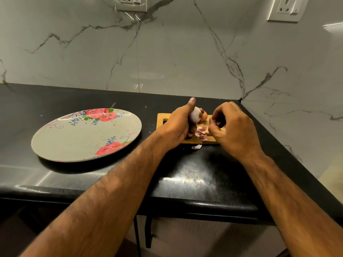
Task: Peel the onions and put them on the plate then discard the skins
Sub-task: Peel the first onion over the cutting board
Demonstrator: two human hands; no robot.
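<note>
My left hand (177,125) grips a pale, partly peeled onion (196,114) above the wooden cutting board (161,117), its root end facing right. My right hand (232,127) hovers just right of the onion with curled fingers; whether it pinches a bit of skin I cannot tell. Purple-white onion skins (201,131) lie on the board between my hands, and one piece of skin (197,147) lies on the counter in front of the board. A second, orange-brown onion (204,115) peeks out behind the held one. The floral plate (74,140) sits to the left with nothing on it.
The black counter (185,175) meets a marble-patterned wall behind and on the right, forming a corner past the board. Two wall sockets (130,3) (286,8) sit high on the wall. The counter's front edge runs below my forearms.
</note>
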